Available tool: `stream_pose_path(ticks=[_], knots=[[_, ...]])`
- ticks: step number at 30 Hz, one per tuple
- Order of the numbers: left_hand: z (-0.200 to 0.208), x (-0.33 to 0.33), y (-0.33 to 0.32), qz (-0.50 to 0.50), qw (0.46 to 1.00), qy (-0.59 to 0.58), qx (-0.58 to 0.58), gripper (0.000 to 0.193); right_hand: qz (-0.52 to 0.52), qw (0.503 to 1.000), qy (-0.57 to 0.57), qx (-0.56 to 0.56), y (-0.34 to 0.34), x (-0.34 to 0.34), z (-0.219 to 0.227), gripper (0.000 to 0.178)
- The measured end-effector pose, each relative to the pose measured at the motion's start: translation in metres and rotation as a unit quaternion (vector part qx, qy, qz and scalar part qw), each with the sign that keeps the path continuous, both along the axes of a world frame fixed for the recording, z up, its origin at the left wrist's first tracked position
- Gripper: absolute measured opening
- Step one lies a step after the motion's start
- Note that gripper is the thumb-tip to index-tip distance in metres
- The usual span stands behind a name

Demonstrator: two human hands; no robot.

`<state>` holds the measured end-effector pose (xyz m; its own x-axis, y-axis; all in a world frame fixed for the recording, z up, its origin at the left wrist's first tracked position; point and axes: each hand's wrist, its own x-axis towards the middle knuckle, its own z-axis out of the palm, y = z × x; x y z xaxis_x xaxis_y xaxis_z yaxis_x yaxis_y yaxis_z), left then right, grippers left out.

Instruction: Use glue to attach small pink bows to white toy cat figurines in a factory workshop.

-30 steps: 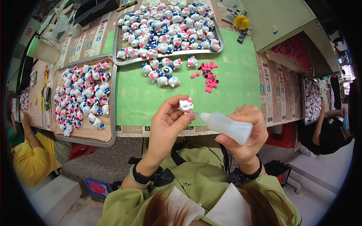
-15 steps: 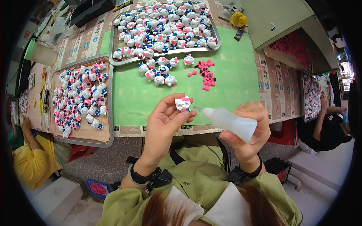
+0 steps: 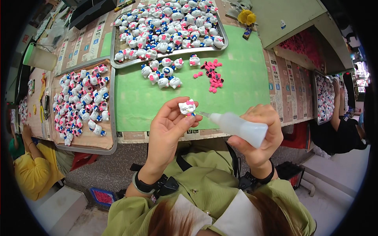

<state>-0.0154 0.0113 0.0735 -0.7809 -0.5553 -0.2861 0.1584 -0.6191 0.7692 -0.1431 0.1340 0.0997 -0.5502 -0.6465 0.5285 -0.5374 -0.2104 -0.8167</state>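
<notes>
Taking the held figurine as the clock's centre, the left hand (image 3: pixel 168 125) has its grip closed about that figurine (image 3: pixel 186 107), a small white-headed piece with a pink bow and a blue body, pinched between thumb and fingers above the near edge of the worktop (image 3: pixel 284 98). The right hand (image 3: pixel 263 131), at four o'clock, has its grip wrapped around a translucent squeeze bottle (image 3: pixel 244 128), tilted so that its thin nozzle (image 3: pixel 204 114) points to the figurine's lower part; whether the tip touches cannot be told.

On the green sheet (image 3: pixel 244 90), a cluster of loose figurines (image 3: pixel 163 82) lies at eleven o'clock, a single figurine (image 3: pixel 194 60) at twelve, and a scatter of small pink pieces (image 3: pixel 216 83), some showing dark sides, between one and two. Beyond the cluster, a metal tray (image 3: pixel 130 64) heaped with figurines spans eleven to twelve. A second tray (image 3: pixel 114 118), paper-lined and holding more figurines, sits at nine. A co-worker in yellow (image 3: pixel 35 167) is at eight o'clock; another in black (image 3: pixel 342 135) is at three.
</notes>
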Motion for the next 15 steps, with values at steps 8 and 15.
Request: stream_pose_path(ticks=[8,15], knots=[[-0.002,0.001,-0.001,0.008,1.0,-0.014,0.0,0.034,-0.092,0.969,-0.216,-0.082,-0.002,0.001,-0.004,0.037],[-0.005,0.001,-0.006,0.029,0.999,-0.026,0.005,0.034,-0.205,0.96,-0.184,0.049,-0.025,-0.089,-0.049,0.029]])
